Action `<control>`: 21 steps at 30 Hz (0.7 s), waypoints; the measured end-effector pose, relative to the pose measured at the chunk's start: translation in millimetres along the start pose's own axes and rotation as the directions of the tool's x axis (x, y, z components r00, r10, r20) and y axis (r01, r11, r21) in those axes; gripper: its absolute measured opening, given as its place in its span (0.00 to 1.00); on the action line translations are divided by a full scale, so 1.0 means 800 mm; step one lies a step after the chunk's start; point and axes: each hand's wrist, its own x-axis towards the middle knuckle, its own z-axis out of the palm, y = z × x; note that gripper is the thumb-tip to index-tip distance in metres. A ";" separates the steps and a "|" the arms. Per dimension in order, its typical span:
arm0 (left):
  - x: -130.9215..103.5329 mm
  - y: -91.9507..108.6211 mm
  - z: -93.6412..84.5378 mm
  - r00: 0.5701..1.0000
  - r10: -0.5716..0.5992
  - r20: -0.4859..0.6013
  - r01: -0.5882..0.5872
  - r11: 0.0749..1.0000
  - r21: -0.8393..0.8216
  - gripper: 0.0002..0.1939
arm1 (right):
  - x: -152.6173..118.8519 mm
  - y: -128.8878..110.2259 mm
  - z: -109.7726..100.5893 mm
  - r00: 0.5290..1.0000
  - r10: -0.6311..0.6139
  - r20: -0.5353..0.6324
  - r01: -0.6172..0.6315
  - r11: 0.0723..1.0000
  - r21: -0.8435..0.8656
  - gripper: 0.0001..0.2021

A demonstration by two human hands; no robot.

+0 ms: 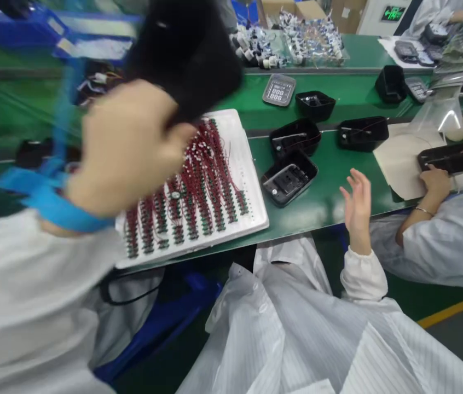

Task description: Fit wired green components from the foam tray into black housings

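My left hand (127,145), with a blue wrist strap (71,210), is raised above the left side of the bench and blurred by motion. It grips a black plastic housing (186,54), also smeared, with thumb and fingers around its near edge. Below it lies a white foam tray (252,202) with rows of small green circuit boards on red wires (190,191). My right hand (357,208) is held up at the bench's front edge, fingers stretched and holding nothing. Nearest to it are black housings, one with a grey inside (291,180) and another with a wire (295,137).
Another black housing (363,133) and a display panel (279,90) lie further along the green bench (330,191). At the back are bagged white parts (313,38). On the right, a co-worker's hands (437,183) hold a black housing (447,158).
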 end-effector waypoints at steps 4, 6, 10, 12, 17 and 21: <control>-0.072 0.094 0.056 0.865 0.460 0.200 -0.475 0.879 0.036 0.09 | -0.031 -0.054 -0.004 0.986 0.087 0.143 -0.126 0.948 0.293 0.36; -0.086 0.134 0.087 0.774 0.567 0.282 -0.583 0.812 -0.030 0.07 | -0.038 -0.066 -0.010 0.983 0.136 0.127 -0.174 0.914 0.366 0.36; -0.082 0.170 0.132 0.714 0.601 0.360 -0.626 0.778 -0.059 0.09 | -0.050 -0.066 -0.030 0.972 0.160 0.170 -0.215 0.896 0.389 0.26; -0.081 0.174 0.143 0.702 0.606 0.373 -0.632 0.772 -0.065 0.12 | -0.054 -0.058 -0.037 0.964 0.167 0.209 -0.234 0.904 0.357 0.27; -0.097 0.143 0.134 0.737 0.605 0.301 -0.599 0.791 -0.125 0.20 | -0.045 -0.041 -0.053 0.976 0.209 0.055 -0.215 0.961 0.172 0.31; -0.117 0.039 0.106 0.995 0.062 0.073 -0.057 0.996 -0.068 0.21 | -0.022 -0.029 -0.080 0.978 0.181 -0.103 -0.168 0.978 0.122 0.32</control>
